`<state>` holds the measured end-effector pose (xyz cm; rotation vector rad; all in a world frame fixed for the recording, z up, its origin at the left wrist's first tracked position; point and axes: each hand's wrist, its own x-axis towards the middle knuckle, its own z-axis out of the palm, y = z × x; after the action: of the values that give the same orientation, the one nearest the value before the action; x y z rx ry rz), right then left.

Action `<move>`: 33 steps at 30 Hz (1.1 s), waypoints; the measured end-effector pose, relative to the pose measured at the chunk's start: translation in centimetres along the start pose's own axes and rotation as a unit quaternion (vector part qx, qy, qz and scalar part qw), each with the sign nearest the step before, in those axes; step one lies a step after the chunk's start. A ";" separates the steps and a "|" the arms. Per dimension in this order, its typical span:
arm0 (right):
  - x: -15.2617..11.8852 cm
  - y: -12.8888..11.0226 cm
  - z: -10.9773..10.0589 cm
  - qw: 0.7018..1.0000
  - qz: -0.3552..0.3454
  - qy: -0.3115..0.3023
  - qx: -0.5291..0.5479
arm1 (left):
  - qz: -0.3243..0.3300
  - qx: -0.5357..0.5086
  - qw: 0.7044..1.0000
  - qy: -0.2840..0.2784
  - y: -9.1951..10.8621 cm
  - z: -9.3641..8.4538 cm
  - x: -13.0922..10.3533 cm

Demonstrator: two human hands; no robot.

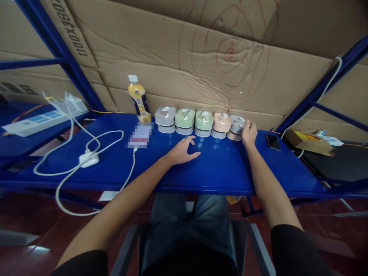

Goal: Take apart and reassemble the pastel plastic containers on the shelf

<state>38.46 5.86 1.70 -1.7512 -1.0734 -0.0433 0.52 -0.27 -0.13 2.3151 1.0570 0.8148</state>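
Note:
Several small lidded containers stand in a row, stacked in pairs, near the cardboard at the back. From the left, the top ones are a grey container (165, 115), a green container (184, 117), a second green container (204, 120), a pink container (221, 122) and a grey end container (237, 123). My right hand (249, 133) is against the right side of the end stack, its fingers closed around that edge. My left hand (183, 150) is open over the blue table (212, 168), in front of the green containers, with nothing in it.
A yellow drink bottle (139, 99) stands left of the row, beside a blurred-out flat item (140, 135) with a cable. A white charger (89, 158) and looped cables lie at the left. At the right are a phone (273, 142) and an open cardboard box (309, 142).

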 end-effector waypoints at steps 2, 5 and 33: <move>0.1 0.4 0.1 0.999 0.023 -0.020 0.034 | -0.003 0.001 1.000 -0.003 0.1 0.0 0.0; -0.1 0.8 0.2 0.997 0.032 -0.044 0.064 | -0.001 0.005 1.000 -0.003 0.1 -0.1 0.0; -1.8 -0.3 -0.5 0.972 -0.173 -0.097 -0.129 | -0.004 0.002 1.000 0.004 -0.1 -0.1 0.0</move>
<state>37.43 4.32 1.28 -1.8020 -1.5672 -0.2417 0.42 -0.20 -0.16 2.3113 1.0706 0.8195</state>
